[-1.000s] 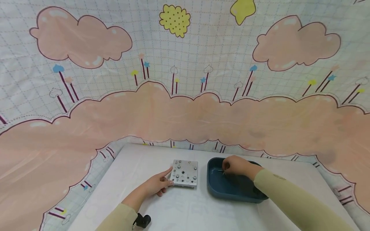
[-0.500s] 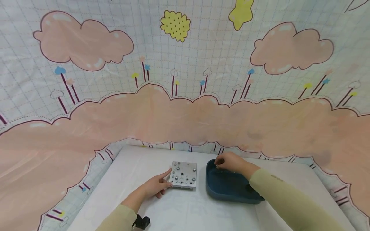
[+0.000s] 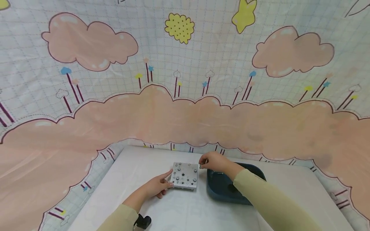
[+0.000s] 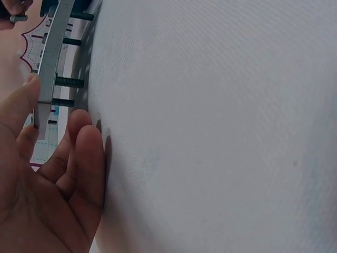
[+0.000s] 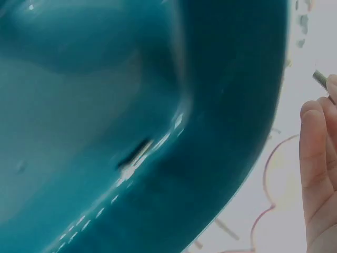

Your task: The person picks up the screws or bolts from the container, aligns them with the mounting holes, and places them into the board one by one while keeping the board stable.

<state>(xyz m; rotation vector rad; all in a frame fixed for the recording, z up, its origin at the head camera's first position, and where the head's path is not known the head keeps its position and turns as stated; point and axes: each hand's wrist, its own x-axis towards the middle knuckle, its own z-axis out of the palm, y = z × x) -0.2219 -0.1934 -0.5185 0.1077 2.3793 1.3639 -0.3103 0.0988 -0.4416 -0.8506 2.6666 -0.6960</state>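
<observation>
A square metal plate [image 3: 189, 170] with several screws and holes in its top lies on the white table. My left hand [image 3: 155, 186] holds it by its left edge, thumb at the near corner and a finger farther back. From the left wrist, threaded screw shanks [image 4: 69, 82] stick out of the plate's underside [image 4: 51, 63], keeping it off the cloth. My right hand [image 3: 213, 161] pinches a small screw [image 3: 200, 166] just beyond the plate's right edge, apart from it. In the right wrist view the threaded end of this screw [image 5: 320, 79] pokes out past the fingertips.
A dark blue tray [image 3: 215, 194] stands right of the plate, under my right forearm. Inside it lies at least one more slim metal piece [image 5: 138, 158]. A patterned cloth [image 3: 185, 118] hangs behind the table. A black object [image 3: 143, 221] sits at my left wrist.
My right hand has come up out of the tray and moved left over its rim with the screw, ending near the plate. The left hand keeps its hold on the plate.
</observation>
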